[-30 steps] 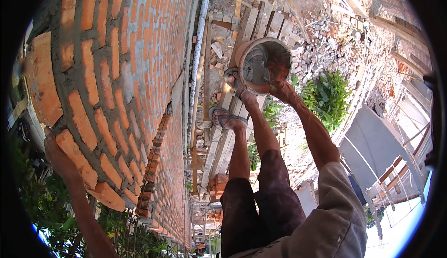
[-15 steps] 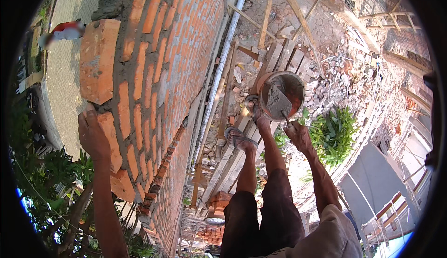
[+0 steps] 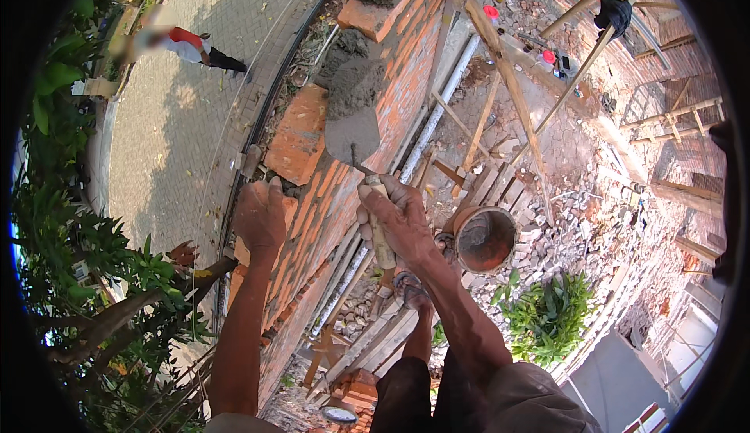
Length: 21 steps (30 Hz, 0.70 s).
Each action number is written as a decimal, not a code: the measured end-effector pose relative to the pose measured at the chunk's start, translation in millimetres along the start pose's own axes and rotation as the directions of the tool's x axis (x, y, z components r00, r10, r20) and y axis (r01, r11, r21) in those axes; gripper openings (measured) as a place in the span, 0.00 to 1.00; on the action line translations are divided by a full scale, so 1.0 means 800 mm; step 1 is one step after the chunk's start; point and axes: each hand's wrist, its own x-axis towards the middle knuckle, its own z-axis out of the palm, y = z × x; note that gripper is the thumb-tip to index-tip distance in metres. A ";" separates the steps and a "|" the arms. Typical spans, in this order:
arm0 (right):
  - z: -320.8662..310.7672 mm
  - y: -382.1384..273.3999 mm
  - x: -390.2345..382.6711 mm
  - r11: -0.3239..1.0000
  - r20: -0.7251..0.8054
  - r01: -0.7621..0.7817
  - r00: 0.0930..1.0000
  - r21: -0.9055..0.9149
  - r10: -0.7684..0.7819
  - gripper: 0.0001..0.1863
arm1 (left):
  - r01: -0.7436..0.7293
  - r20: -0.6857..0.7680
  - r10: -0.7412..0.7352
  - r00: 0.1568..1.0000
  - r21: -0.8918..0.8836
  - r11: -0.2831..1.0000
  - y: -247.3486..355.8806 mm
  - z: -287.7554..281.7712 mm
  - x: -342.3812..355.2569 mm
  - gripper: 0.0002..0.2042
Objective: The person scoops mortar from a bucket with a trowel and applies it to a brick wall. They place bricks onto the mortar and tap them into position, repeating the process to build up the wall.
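My right hand (image 3: pixel 398 218) is closed round the pale handle of a trowel (image 3: pixel 351 140) held over the top of a brick wall (image 3: pixel 375 109). Grey mortar (image 3: pixel 355 89) lies at the blade's far end and along the wall top beyond it. My left hand (image 3: pixel 262 218) rests on the wall's outer edge, thumb apart from the fingers, touching a brick (image 3: pixel 286 212) that it partly covers. Just beyond it sits a larger orange brick (image 3: pixel 297 140), left of the blade. A round bucket (image 3: pixel 484 237) with mortar residue stands on planks below, right of my right hand.
Left of the wall, a paved lane (image 3: pixel 168 152) runs past, with a person (image 3: pixel 187 46) on it. Tree branches (image 3: pixel 133 308) crowd the lower left. Timber props (image 3: pixel 508 66), rubble (image 3: pixel 578 222) and a leafy plant (image 3: pixel 551 316) lie to the right. Stacked bricks (image 3: pixel 359 394) are near my legs.
My right hand has lifted the trowel out of the bucket and carried it left, over the wall top. The left hand stays at the wall edge. The view has shifted toward the lane.
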 end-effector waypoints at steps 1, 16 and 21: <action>0.013 -0.010 0.015 0.989 0.088 0.029 0.995 0.147 -0.042 0.15 | -0.001 0.001 0.001 1.000 -0.009 1.000 0.001 0.000 0.000 0.24; 0.004 -0.098 -0.015 0.659 0.095 0.217 0.972 -0.720 -0.215 0.17 | 0.080 0.079 -0.078 0.994 -0.024 0.997 0.006 -0.003 -0.002 0.28; -0.020 -0.169 0.035 0.334 0.177 0.242 0.961 -0.911 -0.213 0.14 | -0.020 0.022 0.018 1.000 0.059 0.998 0.003 -0.001 -0.004 0.28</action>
